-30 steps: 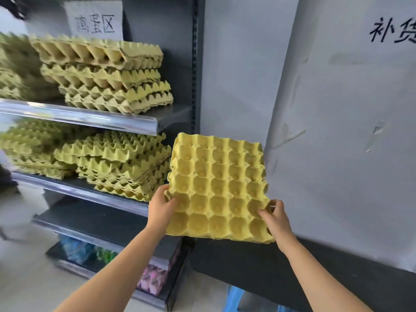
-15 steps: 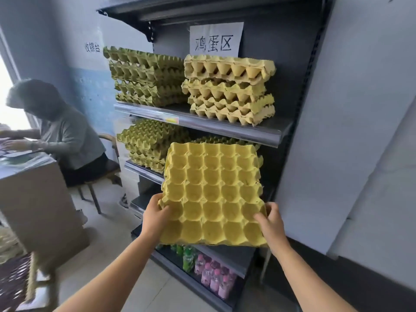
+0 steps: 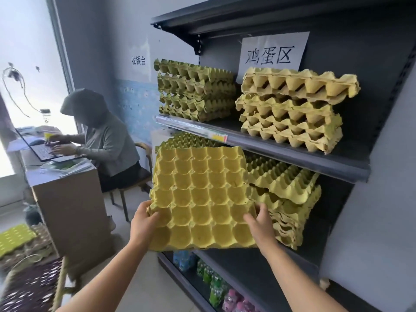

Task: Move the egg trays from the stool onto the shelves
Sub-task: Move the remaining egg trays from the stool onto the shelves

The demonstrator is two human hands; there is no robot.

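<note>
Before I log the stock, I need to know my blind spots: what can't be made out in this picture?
All in the head view:
- Left stack behind the held tray: mostly hidden by it, so it cannot be counted.
- Fingers of the left hand and right hand: partly hidden under the tray.
- Bottles at the bottom: labels too small and blurred.
- Price tag: too small to read.

Held item: yellow egg tray (image 3: pixel 202 194), cups facing up, tilted toward the camera.
Left hand (image 3: pixel 141 224): grips the tray's near-left edge.
Right hand (image 3: pixel 258 224): grips the near-right edge.
Upper shelf (image 3: pixel 270 145): two tray stacks (image 3: pixel 292 109) side by side, paper sign (image 3: pixel 273 51) behind.
Middle shelf (image 3: pixel 310 251): tray stack (image 3: pixel 286 199) just right of the held tray.
Below: coloured bottles (image 3: pixel 213 282).
Left background: seated person (image 3: pixel 101 136) at a laptop (image 3: pixel 38 147).
</note>
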